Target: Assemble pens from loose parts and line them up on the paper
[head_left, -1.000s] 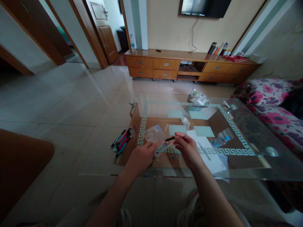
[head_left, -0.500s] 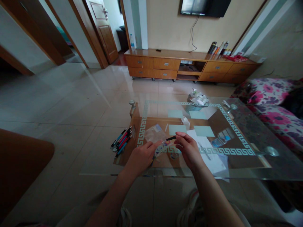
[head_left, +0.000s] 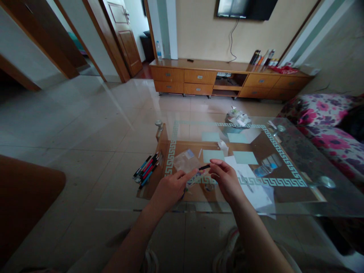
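A slim black pen [head_left: 204,167] spans the gap between my two hands, above the glass table. My right hand [head_left: 226,178] pinches its right end between thumb and fingertips. At the other end, my left hand [head_left: 170,188] is closed with the forefinger reaching along to the pen; the part inside that hand is hidden. Under the hands lie a clear plastic packet [head_left: 196,180] with coloured print and a roll of tape [head_left: 209,187]. Just beyond my left hand is a clear plastic sleeve [head_left: 186,161]. A bundle of pens [head_left: 146,170] lies to the left.
White paper sheets [head_left: 257,195] lie right of my right hand, with a plastic bottle [head_left: 265,170] seen beyond them. A crumpled tissue [head_left: 223,147] is farther back. Behind the table stands a full waste basket [head_left: 234,129]. A floral sofa [head_left: 335,140] flanks the right side.
My right hand has shifted very slightly left, and the black pen with it. Its visible left end sits a little nearer my left fingertip. Everything else stays put.
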### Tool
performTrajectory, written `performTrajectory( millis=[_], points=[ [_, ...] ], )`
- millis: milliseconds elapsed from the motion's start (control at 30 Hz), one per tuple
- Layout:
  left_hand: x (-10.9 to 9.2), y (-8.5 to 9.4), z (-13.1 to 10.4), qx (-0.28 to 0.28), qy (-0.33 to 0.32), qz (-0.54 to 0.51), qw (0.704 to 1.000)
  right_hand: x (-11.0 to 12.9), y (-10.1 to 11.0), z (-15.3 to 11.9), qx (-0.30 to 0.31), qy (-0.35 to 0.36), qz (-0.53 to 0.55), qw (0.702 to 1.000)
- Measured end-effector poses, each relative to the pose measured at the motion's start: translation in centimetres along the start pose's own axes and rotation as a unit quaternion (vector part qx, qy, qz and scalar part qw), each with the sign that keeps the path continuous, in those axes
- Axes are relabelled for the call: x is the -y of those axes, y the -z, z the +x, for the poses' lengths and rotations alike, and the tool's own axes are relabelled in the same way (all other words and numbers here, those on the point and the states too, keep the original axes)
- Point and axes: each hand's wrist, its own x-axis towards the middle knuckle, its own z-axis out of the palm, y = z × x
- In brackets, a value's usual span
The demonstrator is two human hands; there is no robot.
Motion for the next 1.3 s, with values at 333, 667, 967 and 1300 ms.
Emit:
performTrajectory(
  millis=[333,667,967,1300],
  points=[
    [-0.1,0.2,0.0,-0.001,0.004,-0.006,1.000,-0.1,0.3,0.4,-0.065,0.039,0.058,0.995],
    [-0.1,0.1,0.0,-0.028,-0.008,-0.016,0.999,-0.3,-0.3,0.2,-0.005,0.045,0.066,0.997],
    [0.0,-0.1,-0.1,-0.052,-0.031,-0.033,0.998,-0.9,-1.5,-0.7,0.130,-0.005,0.018,0.991],
    [-0.3,0.1,0.0,-0.053,-0.036,-0.045,0.997,-0.7,-1.5,-0.7,0.113,0.018,-0.022,0.993]
  ],
)
